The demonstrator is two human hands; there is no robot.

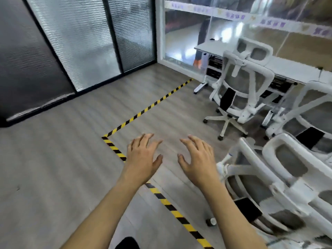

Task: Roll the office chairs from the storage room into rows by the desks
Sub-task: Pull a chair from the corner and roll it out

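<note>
Grey wood-look floor (53,168) marked with yellow-black tape (143,110) turning a corner. Glass partitions with closed blinds (77,38) at left. White desk (287,67) along glazed wall (269,33) at right.

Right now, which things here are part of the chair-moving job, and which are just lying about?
Part of the job:
- white office chairs
- white desk
- left hand and right hand, both empty

Just there:
- striped floor tape
- small bottle
- glass partition

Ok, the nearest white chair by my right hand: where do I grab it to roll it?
Probably the nearest chair's white backrest frame, from behind: its back faces you, the rim is bare, and both open hands, left hand and right hand, could hold either side.
</note>
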